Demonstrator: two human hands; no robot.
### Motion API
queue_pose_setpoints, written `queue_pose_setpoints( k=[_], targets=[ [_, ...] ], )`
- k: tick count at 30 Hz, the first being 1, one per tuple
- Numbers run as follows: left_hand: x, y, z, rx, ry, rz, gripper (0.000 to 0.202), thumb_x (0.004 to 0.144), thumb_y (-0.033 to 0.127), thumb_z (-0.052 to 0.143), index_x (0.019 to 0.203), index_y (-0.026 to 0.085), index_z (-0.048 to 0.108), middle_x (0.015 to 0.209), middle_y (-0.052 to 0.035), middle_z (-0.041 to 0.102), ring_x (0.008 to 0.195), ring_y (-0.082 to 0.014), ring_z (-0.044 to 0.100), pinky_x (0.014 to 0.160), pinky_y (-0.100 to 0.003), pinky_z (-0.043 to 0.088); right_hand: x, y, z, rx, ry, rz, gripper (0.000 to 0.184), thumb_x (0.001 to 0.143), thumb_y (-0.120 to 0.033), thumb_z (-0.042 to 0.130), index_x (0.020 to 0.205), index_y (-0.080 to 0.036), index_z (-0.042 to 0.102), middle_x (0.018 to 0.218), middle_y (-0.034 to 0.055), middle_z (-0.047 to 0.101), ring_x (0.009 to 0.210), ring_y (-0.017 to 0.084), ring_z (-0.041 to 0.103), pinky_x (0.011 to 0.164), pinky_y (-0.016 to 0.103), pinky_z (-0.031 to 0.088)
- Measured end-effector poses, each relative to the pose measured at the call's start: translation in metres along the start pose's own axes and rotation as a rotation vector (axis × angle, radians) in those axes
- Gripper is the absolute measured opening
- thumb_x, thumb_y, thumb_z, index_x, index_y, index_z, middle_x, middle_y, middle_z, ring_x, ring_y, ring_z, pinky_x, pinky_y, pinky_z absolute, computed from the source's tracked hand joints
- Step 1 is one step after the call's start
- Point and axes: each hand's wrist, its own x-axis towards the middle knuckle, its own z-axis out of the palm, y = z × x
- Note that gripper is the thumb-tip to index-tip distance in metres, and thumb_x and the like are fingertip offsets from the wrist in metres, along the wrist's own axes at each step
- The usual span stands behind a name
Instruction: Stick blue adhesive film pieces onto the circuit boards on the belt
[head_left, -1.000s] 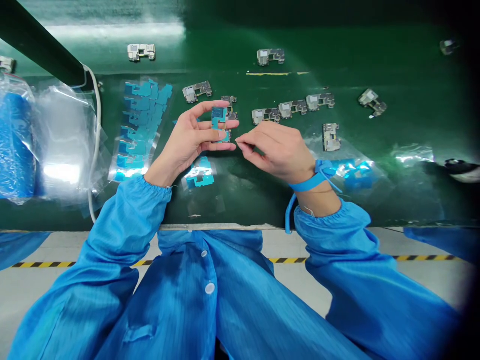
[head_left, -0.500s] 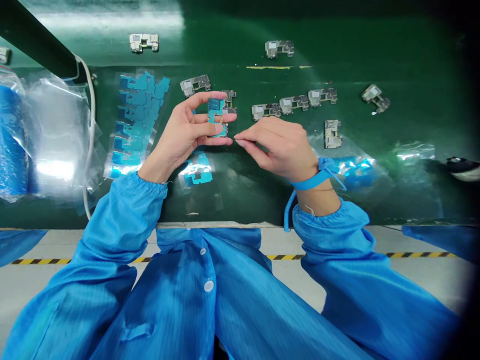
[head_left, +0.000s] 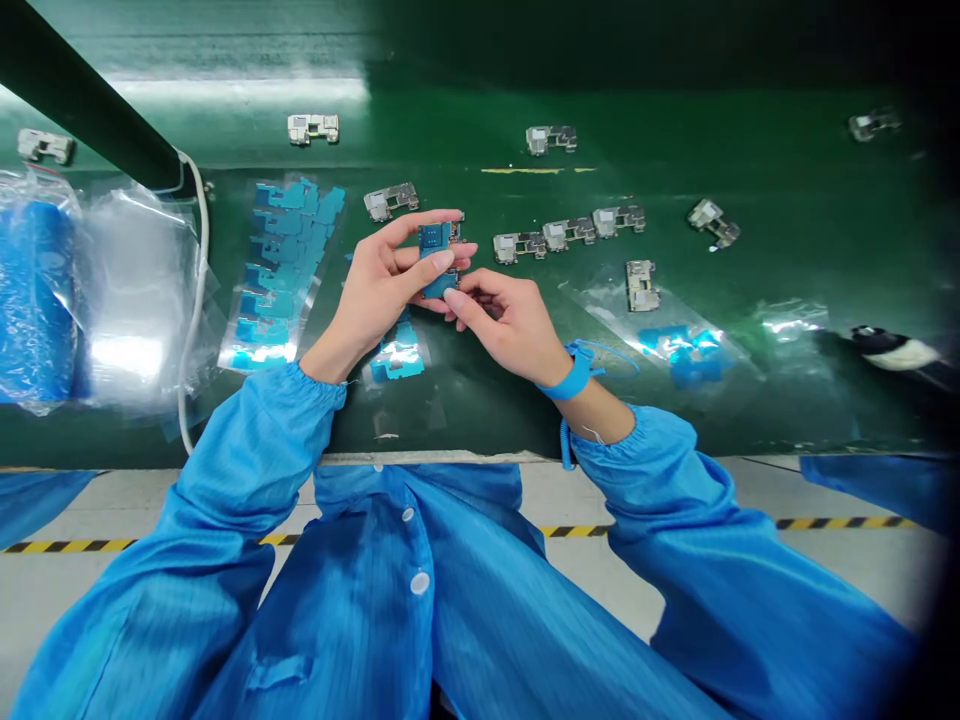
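Observation:
My left hand (head_left: 382, 280) holds a small circuit board (head_left: 436, 250) upright between thumb and fingers. Blue film covers much of the board, and my fingers hide part of it. My right hand (head_left: 510, 325) sits just below, its fingertips at the board's lower end. Whether those fingers grip the board I cannot tell. Several metal-shielded circuit boards (head_left: 517, 247) lie in a loose row on the green bench mat (head_left: 465, 420), right of my hands. A blue wrist strap (head_left: 576, 378) circles my right wrist.
A sheet of blue film pieces (head_left: 285, 265) lies left of my left hand, with a loose film piece (head_left: 397, 358) below it. A plastic bag with a blue roll (head_left: 37, 290) sits at far left. The bench's front edge (head_left: 427, 457) runs above the striped floor.
My right hand has moved left and closed in on the board's lower end. The board stays in my left hand. The whole view has shifted slightly.

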Motion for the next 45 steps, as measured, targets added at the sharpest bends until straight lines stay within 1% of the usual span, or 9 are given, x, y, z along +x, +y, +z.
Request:
queue_pose_setpoints(
  k=[10, 15, 18, 22, 27, 31, 35, 39, 45],
  targets=[
    [-0.001, -0.005, 0.005, -0.014, 0.059, 0.038, 0.047, 0.091, 0.05, 0.094, 0.124, 0.02, 0.078, 0.118, -0.0087, 0.089, 0.088, -0.0214, 0.087, 0.067, -0.027, 0.072, 0.015, 0.004, 0.002, 0.098, 0.007, 0.049, 0.06, 0.094, -0.081, 0.077, 0.081, -0.023, 0.069, 0.073, -0.0007, 0.07, 0.065, 0.015, 0.063, 0.067, 0.035, 0.055],
    [0.01, -0.003, -0.008, 0.012, 0.212, 0.155, 0.053, 0.095, 0.044, 0.086, 0.142, 0.025, 0.07, 0.125, -0.0091, 0.087, 0.094, -0.0214, 0.086, 0.077, -0.029, 0.07, 0.1, 0.016, -0.057, 0.008, 0.137, 0.093, 0.059, 0.095, -0.081, 0.075, 0.084, -0.023, 0.071, 0.07, 0.0014, 0.069, 0.06, 0.016, 0.061, 0.062, 0.035, 0.052],
    [0.018, -0.005, -0.017, 0.051, 0.347, 0.257, 0.04, 0.091, 0.02, 0.082, 0.129, 0.022, 0.073, 0.114, -0.0072, 0.088, 0.087, -0.0156, 0.081, 0.089, -0.028, 0.067, 0.172, 0.011, -0.076, -0.608, 0.203, 0.243, 0.04, 0.108, -0.049, 0.069, 0.088, -0.015, 0.075, 0.08, 0.0093, 0.073, 0.082, 0.024, 0.074, 0.088, 0.043, 0.06],
    [0.023, -0.004, -0.024, 0.043, 0.417, 0.238, 0.039, 0.091, 0.016, 0.08, 0.128, 0.023, 0.072, 0.101, -0.0023, 0.084, 0.074, -0.0117, 0.072, 0.079, -0.025, 0.062, 0.246, -0.005, -0.019, -0.877, 0.091, 0.148, 0.026, 0.105, -0.021, 0.069, 0.124, -0.005, 0.077, 0.118, 0.0187, 0.079, 0.118, 0.03, 0.074, 0.113, 0.045, 0.052],
    [0.026, 0.007, -0.032, -0.023, 0.421, 0.197, 0.017, 0.105, 0.021, 0.066, 0.12, 0.021, 0.073, 0.09, -0.0013, 0.081, 0.057, -0.0086, 0.06, 0.061, -0.024, 0.053, 0.296, -0.012, 0.076, -0.933, -0.273, 0.069, 0.034, 0.1, -0.038, 0.083, 0.125, -0.016, 0.074, 0.153, 0.0228, 0.065, 0.145, 0.038, 0.056, 0.122, 0.058, 0.044],
    [0.029, 0.011, -0.045, -0.058, 0.449, 0.184, 0.018, 0.106, 0.015, 0.058, 0.117, 0.02, 0.072, 0.095, -0.003, 0.082, 0.06, -0.0086, 0.061, 0.062, -0.023, 0.051, 0.318, -0.016, 0.075, -0.901, -0.256, 0.15, 0.029, 0.088, -0.031, 0.092, 0.104, -0.017, 0.073, 0.127, 0.0155, 0.076, 0.124, 0.032, 0.065, 0.113, 0.054, 0.05],
    [0.033, 0.005, -0.045, -0.08, 0.488, 0.162, 0.031, 0.109, 0.018, 0.058, 0.14, 0.022, 0.063, 0.127, -0.0082, 0.082, 0.077, -0.01, 0.071, 0.073, -0.023, 0.057, 0.284, -0.022, 0.038, -0.499, -0.035, 0.07, 0.02, 0.091, -0.029, 0.087, 0.105, -0.02, 0.077, 0.105, 0.0062, 0.08, 0.096, 0.022, 0.069, 0.094, 0.041, 0.058],
    [0.033, -0.005, -0.027, -0.165, 0.404, 0.21, 0.058, 0.112, 0.032, 0.068, 0.165, 0.029, 0.045, 0.18, -0.0112, 0.049, 0.146, -0.0194, 0.068, 0.116, -0.033, 0.058, 0.195, -0.023, 0.029, -0.012, 0.288, 0.088, 0.041, 0.091, -0.056, 0.088, 0.108, -0.022, 0.073, 0.104, 0.005, 0.082, 0.091, 0.017, 0.073, 0.073, 0.033, 0.056],
    [0.023, -0.012, -0.012, -0.18, 0.15, 0.34, 0.046, 0.116, 0.059, 0.055, 0.144, 0.028, 0.072, 0.172, -0.0072, 0.062, 0.168, -0.021, 0.05, 0.135, -0.035, 0.044, 0.077, -0.017, 0.054, 0.186, 0.276, 0.196, 0.059, 0.085, -0.077, 0.084, 0.11, -0.025, 0.073, 0.104, 0.0075, 0.081, 0.09, 0.023, 0.075, 0.076, 0.039, 0.062]
  ],
)
